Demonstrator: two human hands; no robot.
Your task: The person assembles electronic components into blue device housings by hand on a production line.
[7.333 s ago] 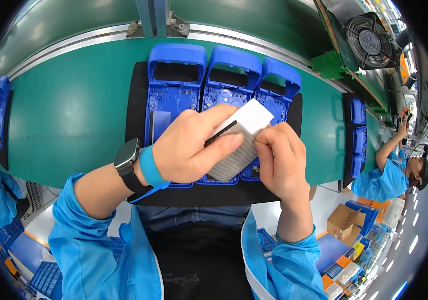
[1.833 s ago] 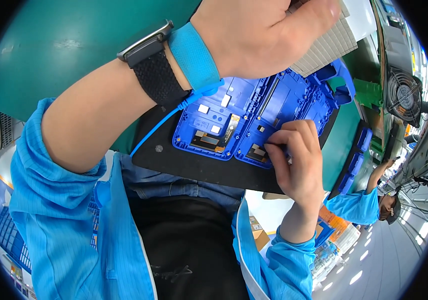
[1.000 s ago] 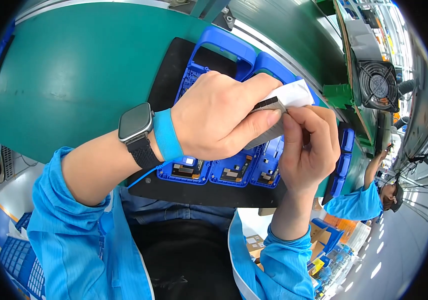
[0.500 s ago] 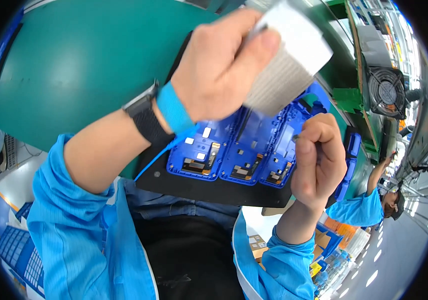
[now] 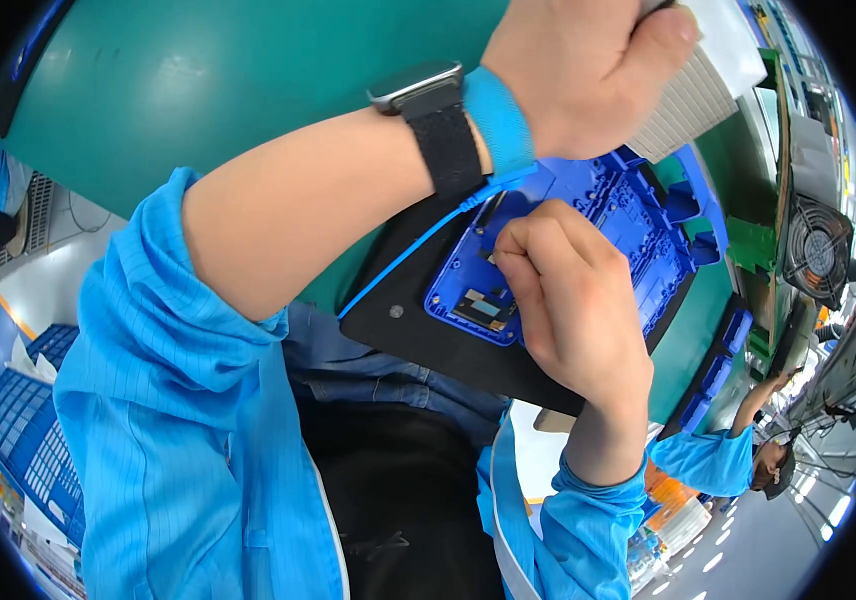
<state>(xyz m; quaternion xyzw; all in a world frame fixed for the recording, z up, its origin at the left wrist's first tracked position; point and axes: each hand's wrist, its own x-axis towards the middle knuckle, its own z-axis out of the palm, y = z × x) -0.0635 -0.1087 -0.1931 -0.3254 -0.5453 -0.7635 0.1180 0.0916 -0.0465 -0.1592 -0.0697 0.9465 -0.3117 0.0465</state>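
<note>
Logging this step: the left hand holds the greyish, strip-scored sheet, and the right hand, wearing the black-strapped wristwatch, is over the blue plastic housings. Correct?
No: the head view shows the left hand, not the right hand, wearing the black-strapped wristwatch. The left holds the greyish, strip-scored sheet, and the right is over the blue plastic housings.

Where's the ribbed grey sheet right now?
In the head view's upper right, the ribbed grey sheet is in the left hand, up and left of the black fan.
</note>
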